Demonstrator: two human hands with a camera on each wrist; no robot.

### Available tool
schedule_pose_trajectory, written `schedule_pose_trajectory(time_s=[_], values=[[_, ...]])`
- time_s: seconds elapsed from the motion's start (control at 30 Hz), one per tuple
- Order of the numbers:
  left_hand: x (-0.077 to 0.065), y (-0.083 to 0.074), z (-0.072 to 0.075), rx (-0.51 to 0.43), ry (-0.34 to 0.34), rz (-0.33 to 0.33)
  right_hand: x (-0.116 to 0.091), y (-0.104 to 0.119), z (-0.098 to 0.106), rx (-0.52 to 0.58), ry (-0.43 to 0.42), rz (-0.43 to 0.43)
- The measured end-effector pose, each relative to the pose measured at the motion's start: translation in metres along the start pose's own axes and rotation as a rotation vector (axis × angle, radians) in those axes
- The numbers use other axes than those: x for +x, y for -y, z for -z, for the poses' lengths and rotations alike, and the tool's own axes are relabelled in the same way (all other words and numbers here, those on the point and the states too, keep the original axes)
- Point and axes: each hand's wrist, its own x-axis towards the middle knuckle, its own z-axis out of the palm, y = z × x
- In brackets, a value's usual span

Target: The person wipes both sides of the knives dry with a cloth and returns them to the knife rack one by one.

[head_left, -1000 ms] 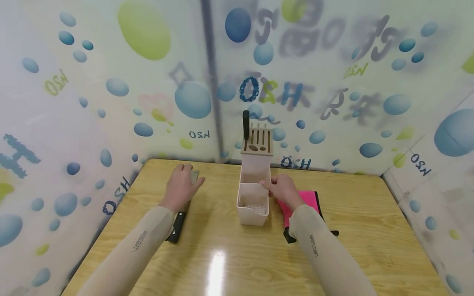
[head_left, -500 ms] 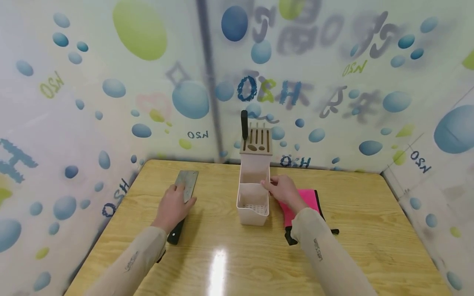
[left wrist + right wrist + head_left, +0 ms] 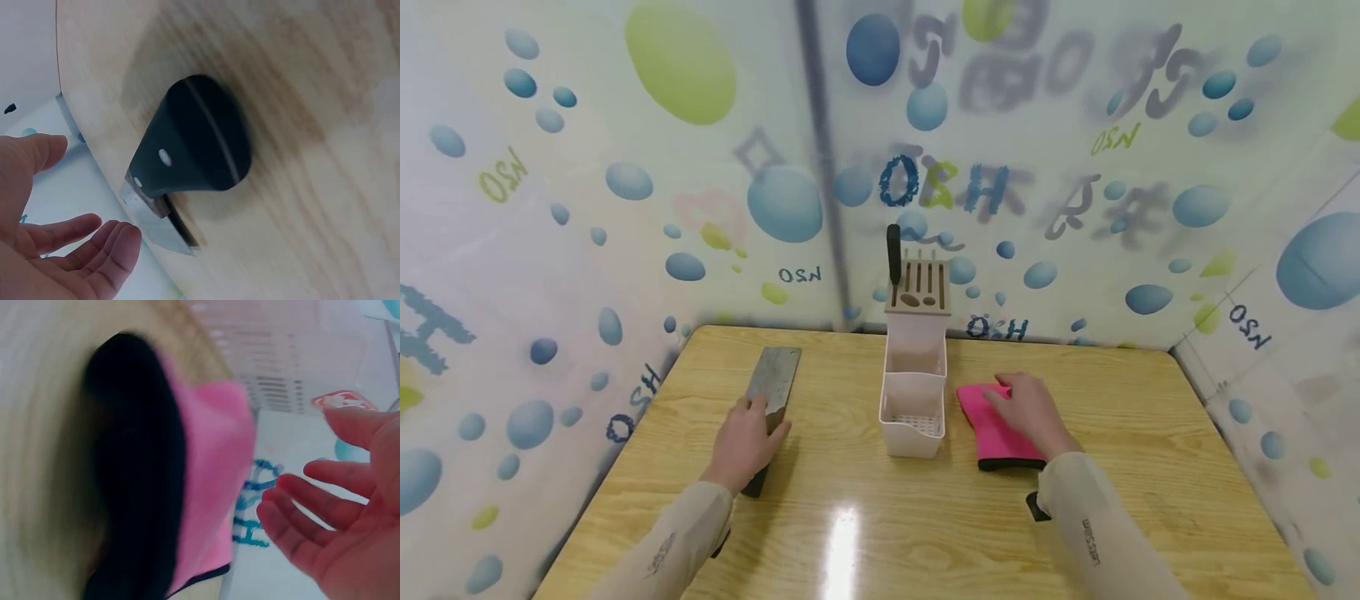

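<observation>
Watching remotely, both hands up on the feed. Left hand sits over the cleaver, hiding the join of blade and handle from the head camera. The left wrist view shows me its fingers loosely bent, thumb spread away, grip not made; the handle lies clear of the palm. I can't tell whether a fingertip touches the blade.

Cleaver bearing: on the table, left of the knife holder and well apart from it. Handle end towards the wearer, blade away. I read the long axis as running near to far, leaning a little right at the far end.

Right hand is over a pink cloth item, just right of the holder. I see its fingers extended and slightly bent, thumb apart, nothing in the grasp. The right wrist view is blurred, but I make out a gap between fingertips and pink fabric. The item's black-edged end faces the wearer; its other end angles away and left, towards the holder.

Holder stands upright between the two hands, stepped compartments facing the wearer, slotted top at the back. I note one black knife handle rising nearly vertical from the leftmost slot.
</observation>
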Motion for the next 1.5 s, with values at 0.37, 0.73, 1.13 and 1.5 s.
schedule_pose_trajectory(time_s=[0.37,0.73,1.13,1.5], values=[[-0.015,0.002,-0.008,-0.004,0.037,0.06,-0.021,-0.02,-0.027,-0.214,-0.028,0.033],[-0.024,0.001,-0.015,0.034,0.073,0.116,-0.022,-0.028,-0.043,-0.362,-0.055,0.071],[-0.02,-0.001,-0.016,0.067,0.154,0.178,-0.014,-0.032,-0.044,-0.468,-0.042,0.125],[-0.017,0.003,-0.021,0.098,0.192,0.221,-0.012,-0.026,-0.046,-0.481,-0.022,0.078]])
